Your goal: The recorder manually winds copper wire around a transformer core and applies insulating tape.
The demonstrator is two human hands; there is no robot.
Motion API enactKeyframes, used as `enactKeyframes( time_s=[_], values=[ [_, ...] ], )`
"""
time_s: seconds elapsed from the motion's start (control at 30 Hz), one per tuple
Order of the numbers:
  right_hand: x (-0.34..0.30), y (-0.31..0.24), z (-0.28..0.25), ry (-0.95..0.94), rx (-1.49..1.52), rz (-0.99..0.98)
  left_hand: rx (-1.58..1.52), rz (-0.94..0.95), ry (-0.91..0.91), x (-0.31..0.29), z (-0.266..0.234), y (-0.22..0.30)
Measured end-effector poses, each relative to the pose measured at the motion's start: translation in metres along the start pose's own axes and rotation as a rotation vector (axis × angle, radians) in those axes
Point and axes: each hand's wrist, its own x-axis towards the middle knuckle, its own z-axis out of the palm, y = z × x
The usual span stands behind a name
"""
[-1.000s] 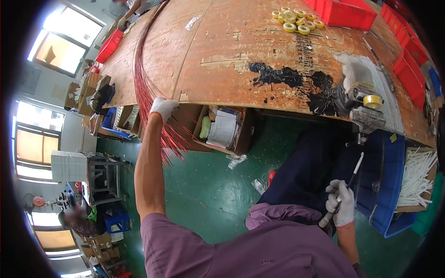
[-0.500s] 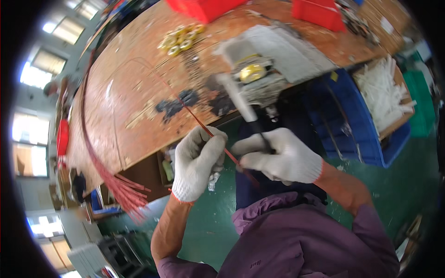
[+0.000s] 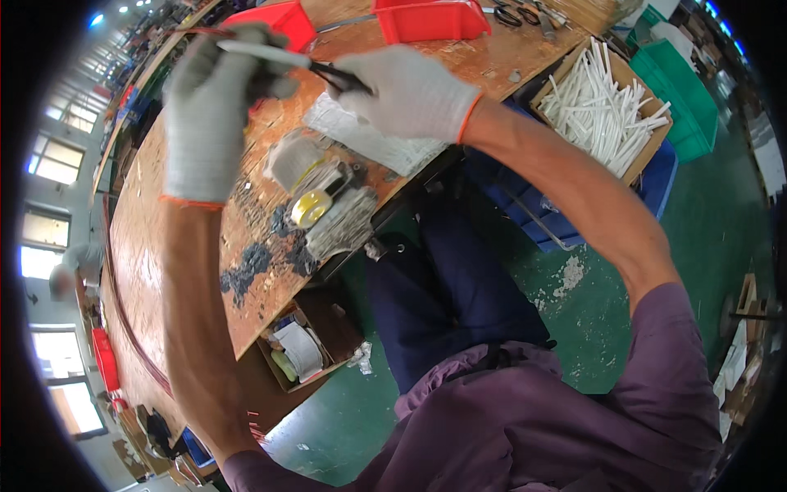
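My left hand, in a white glove with greyed fingers, is raised over the far part of the wooden table. Its fingers are curled, and a thin red wire shows at their top, slightly blurred. My gloved right hand is closed on the dark end of a white tube. The tube's pale tip reaches across to the left hand's fingers. A bundle of red wires runs along the table's left edge, partly behind my left forearm. Below the hands sits a yellow tape roll among grey, worn padding.
Two red bins stand at the table's back, with scissors nearby. At right, a carton of white tubes rests over a blue crate, beside a green bin. An open box sits under the table edge.
Both hands have moved up and left, from near my lap to over the far table. The white tube went along in the right hand. The view has shifted too.
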Motion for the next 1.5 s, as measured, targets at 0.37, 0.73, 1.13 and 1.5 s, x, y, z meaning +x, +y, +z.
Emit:
enactKeyframes(
  time_s=[0.37,0.73,1.13,1.5],
  values=[
    [0.032,0.012,0.048,-0.384,0.211,0.035,-0.261,-0.343,0.069,-0.002,-0.06,-0.077],
    [0.085,-0.081,0.058,-0.834,0.139,0.106,-0.363,-0.528,0.223,-0.063,-0.123,-0.114],
    [-0.162,-0.199,0.072,0.18,1.11,1.034,-0.456,-0.753,0.131,-0.13,-0.041,-0.086],
    [-0.115,-0.175,0.073,0.808,1.189,0.999,-0.512,-0.851,0.182,-0.123,-0.042,-0.091]
  ],
)
